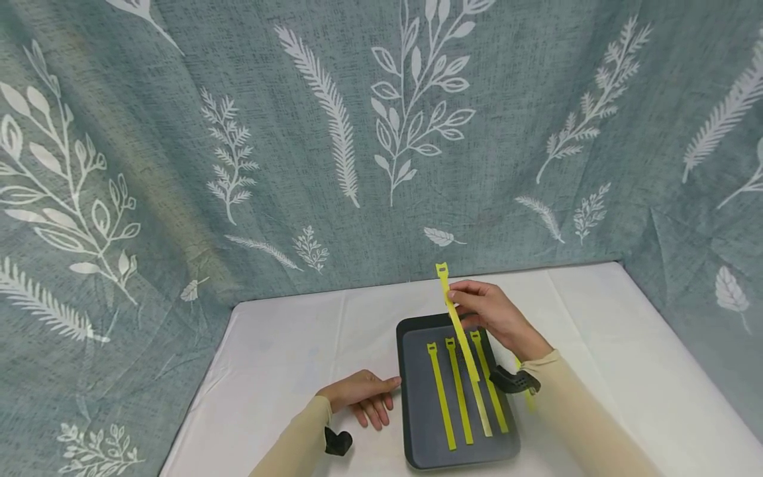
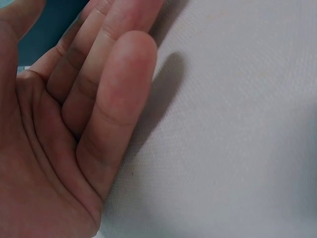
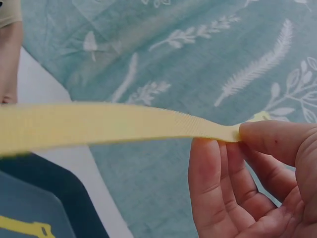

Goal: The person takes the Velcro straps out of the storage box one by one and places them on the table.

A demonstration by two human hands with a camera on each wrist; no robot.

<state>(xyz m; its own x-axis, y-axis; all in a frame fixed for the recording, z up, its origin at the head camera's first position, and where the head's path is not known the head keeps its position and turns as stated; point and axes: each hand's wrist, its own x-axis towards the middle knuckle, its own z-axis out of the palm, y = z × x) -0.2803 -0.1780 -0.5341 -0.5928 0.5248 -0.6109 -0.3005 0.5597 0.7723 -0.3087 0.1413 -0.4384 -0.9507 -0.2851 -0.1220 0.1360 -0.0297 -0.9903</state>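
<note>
My right hand pinches a yellow hook-and-loop cable tie between thumb and fingers, near its slotted head. In the right wrist view the tie stretches out flat from the fingertips to the left. Its lower length hangs over a dark grey tray, where similar yellow ties lie side by side, heads toward the back. Beside the tray's left rim is my left hand, thumb tip right at the rim and fingers loosely bent, holding nothing. The left wrist view shows its palm close over the white cloth.
More yellow strap shows to the right of the tray, partly hidden by my right wrist. A white cloth covers the table. Behind it hangs a blue-green curtain with white leaf prints.
</note>
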